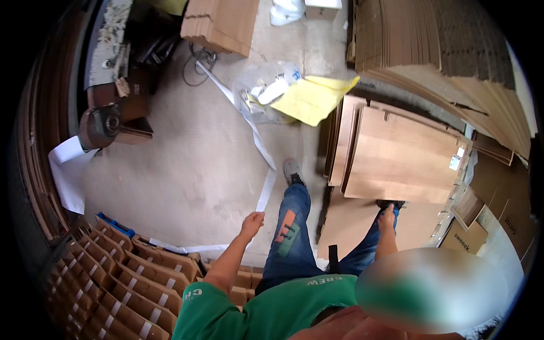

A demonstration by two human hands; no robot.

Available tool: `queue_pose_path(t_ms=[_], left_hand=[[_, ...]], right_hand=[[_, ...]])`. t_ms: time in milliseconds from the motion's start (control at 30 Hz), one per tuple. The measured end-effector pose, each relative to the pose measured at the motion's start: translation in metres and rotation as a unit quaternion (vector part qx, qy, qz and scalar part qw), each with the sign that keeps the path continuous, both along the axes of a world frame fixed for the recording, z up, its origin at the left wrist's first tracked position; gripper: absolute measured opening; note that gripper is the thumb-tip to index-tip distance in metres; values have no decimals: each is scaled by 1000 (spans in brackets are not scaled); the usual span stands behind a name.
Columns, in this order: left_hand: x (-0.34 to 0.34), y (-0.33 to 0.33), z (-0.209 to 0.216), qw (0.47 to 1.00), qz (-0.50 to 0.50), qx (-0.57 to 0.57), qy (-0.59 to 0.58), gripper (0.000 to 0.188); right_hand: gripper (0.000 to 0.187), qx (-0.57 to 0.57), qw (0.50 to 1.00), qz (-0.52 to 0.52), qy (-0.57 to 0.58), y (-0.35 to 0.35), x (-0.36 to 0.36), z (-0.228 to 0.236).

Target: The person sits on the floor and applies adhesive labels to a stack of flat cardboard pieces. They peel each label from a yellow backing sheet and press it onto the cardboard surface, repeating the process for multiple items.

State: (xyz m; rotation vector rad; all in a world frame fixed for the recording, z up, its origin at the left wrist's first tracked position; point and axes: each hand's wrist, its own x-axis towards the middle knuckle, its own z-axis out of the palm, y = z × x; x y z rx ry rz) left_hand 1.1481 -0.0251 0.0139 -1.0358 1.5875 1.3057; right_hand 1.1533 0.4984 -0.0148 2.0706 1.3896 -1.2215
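Observation:
My left hand (251, 222) pinches the near end of a long white paper strip (262, 152), which runs away over the concrete floor toward a coil of cable. My right hand (387, 215) reaches down to the near edge of a stack of flat brown cardboard sheets (402, 153) and touches it; whether the fingers grip the edge is unclear. My legs in blue jeans stand between the two hands, one grey shoe (293, 171) forward beside the stack.
Rows of folded cardboard boxes with white tape (122, 283) fill the lower left. A tall pile of cardboard sheets (447, 51) stands at upper right, another stack (221, 22) at the top. A yellow sheet (311, 99) and clear plastic lie on the floor. A machine (110, 122) sits at left.

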Motion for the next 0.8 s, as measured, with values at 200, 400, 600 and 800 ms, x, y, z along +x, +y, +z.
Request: queue_pose_path(t_ms=[200, 400, 600, 800], left_hand=[[16, -16, 94, 945, -306, -63, 97, 36], [69, -30, 197, 959, -280, -30, 21, 29], [56, -47, 231, 953, -273, -80, 107, 26], [79, -57, 228, 961, -196, -178, 85, 31]], right_hand=[[43, 142, 943, 275, 122, 25, -83, 102], [22, 510, 371, 647, 429, -56, -323, 289], [25, 541, 364, 691, 311, -38, -407, 303], [25, 512, 482, 675, 223, -34, -418, 290]])
